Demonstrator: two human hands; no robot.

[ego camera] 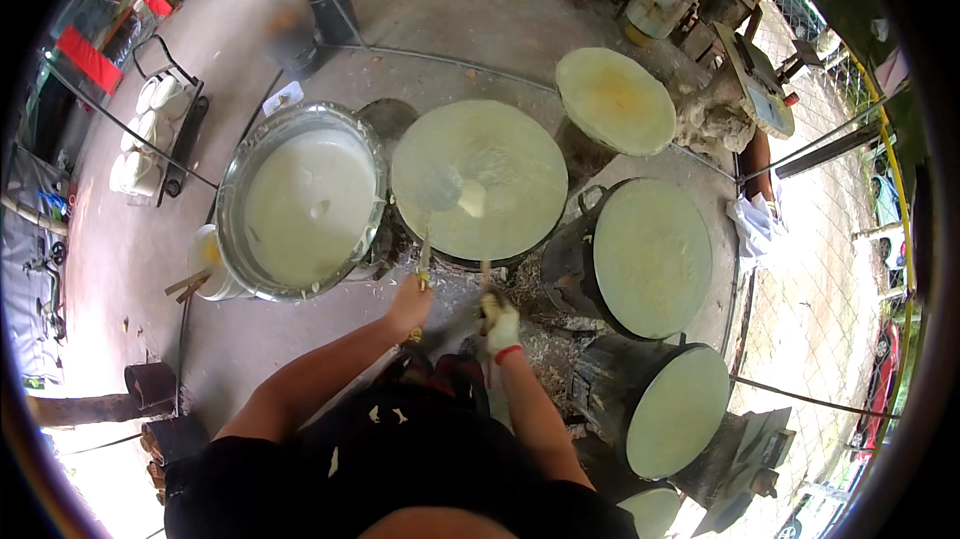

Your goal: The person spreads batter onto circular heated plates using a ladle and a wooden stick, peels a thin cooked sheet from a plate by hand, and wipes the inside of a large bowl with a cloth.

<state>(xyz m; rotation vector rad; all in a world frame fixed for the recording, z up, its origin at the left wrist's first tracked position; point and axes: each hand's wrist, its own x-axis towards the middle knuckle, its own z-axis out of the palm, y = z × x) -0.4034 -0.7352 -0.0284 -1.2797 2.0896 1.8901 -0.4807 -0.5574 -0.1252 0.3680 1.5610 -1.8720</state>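
My bare left hand grips the handle of a ladle, whose blurred bowl is over the round griddle in front of me. A pale layer of batter coats that griddle. In a light glove, with a red band at the wrist, my right hand is closed on a thin handle. That handle leads to a pale, blurred flat spreader or scraper at the batter, beside the ladle. Left of the griddle, a large metal basin holds white batter.
More batter-coated griddles on drum stoves stand at right and lower right. A round sheet lies at upper right. A white bucket with wooden sticks is beside the basin. A loaded hand cart stands farther left.
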